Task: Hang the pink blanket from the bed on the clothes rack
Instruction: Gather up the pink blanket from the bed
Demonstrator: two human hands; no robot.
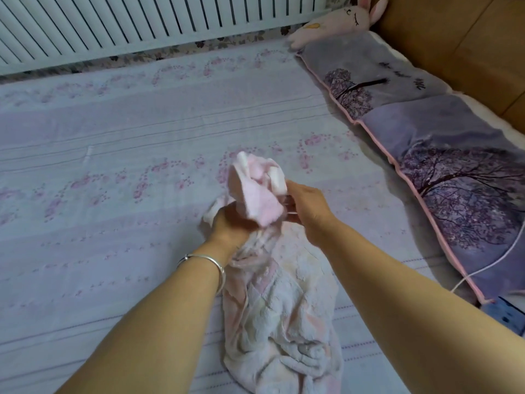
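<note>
The pink blanket (279,314), a fluffy pale pink and white cloth, hangs bunched between my forearms over the bed (113,155). Its top end sticks up in a crumpled fold above my hands. My left hand (227,226), with a silver bangle on the wrist, is closed around the blanket from the left. Pressed against the fold from the right, my right hand (309,209) grips the same upper part. The blanket's lower end trails toward the bottom edge of the view. No clothes rack is in view.
The bed has a lilac floral sheet. Purple tree-print pillows (443,177) lie along its right side, with a pink rabbit plush (338,21) at the far end. A white slatted radiator (142,21) runs behind the bed. A white cable (491,263) crosses the near pillow.
</note>
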